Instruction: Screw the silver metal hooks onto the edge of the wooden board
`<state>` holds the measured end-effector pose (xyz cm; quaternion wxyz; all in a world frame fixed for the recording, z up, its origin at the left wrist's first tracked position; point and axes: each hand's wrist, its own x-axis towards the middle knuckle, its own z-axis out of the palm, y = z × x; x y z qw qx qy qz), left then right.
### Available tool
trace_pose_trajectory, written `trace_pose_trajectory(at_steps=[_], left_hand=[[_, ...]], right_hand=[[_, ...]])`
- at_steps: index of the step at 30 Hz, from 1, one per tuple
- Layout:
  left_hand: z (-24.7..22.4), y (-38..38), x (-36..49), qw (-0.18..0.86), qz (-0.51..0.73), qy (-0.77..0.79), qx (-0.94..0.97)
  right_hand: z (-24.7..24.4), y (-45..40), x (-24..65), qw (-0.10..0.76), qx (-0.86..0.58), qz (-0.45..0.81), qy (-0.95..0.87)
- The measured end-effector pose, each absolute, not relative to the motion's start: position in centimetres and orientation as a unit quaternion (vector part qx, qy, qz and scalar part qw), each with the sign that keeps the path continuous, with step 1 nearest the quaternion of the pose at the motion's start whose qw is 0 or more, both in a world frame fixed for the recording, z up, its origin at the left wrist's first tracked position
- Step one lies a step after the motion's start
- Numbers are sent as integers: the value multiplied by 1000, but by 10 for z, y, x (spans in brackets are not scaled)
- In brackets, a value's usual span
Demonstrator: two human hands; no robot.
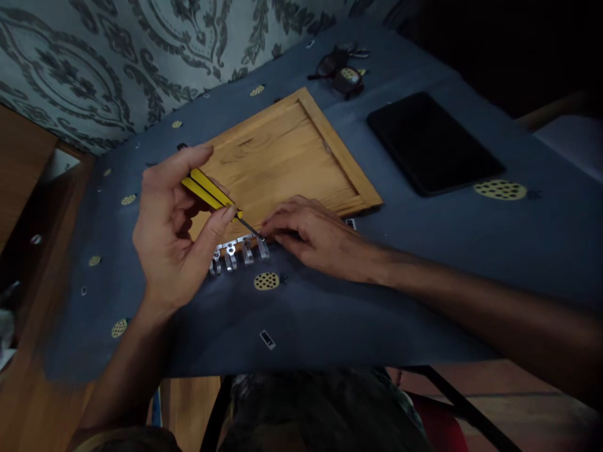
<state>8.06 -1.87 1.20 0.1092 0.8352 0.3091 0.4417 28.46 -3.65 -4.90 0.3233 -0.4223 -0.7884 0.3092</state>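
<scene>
My left hand [167,235] is closed around the yellow-and-black handle of a screwdriver [207,189]. Its thin shaft slants down to the right, and the tip meets the end of a metal hook rail [230,246]. Several hooks hang from this rail, which lies along the near edge of a framed wooden board [268,157]. Beside the screwdriver tip, my right hand [323,242] has its fingers bent and drawn together at the rail's end. Whatever those fingertips pinch is hidden. Part of the rail is behind my left thumb.
A black tablet [433,144] lies right of the board. Dark sunglasses [339,72] rest behind it, with what look like keys beside them. Everything sits on a blue tablecloth [330,320] printed with pineapples. A patterned wall covering [117,69] borders the far side.
</scene>
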Motion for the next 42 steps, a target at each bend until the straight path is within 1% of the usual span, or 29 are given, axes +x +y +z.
trace_pose_trajectory(at_steps=[4,10,15,21,23,27,29,31,34,36,42], left_hand=[[11,-19,83,110,451,287,838],[11,-21,85,38,466,289,836],[13,-22,82,80,440,288,847],[10,-20,83,149,451,286,832],[9,-20,84,141,459,280,831],[10,-22,86,68,476,292,826],[11,-24,88,53,478,301,823],[13,-25,88,70,478,303,822],[13,-25,87,126,469,315,816],[13,-23,86,140,463,315,816],[12,-22,85,95,476,305,819]], right_hand=[[-50,-37,285,324,-422,310,-788],[-50,-36,285,323,-419,304,-793],[-49,-36,285,317,-422,307,-792],[-49,-36,284,321,-426,310,-787],[-49,-36,284,315,-427,310,-789],[-50,-36,284,320,-418,307,-792],[-50,-36,285,326,-416,307,-791],[-51,-36,285,327,-417,307,-791],[-50,-36,285,325,-417,306,-792],[-50,-36,285,324,-418,307,-791],[-47,-37,285,320,-426,315,-786]])
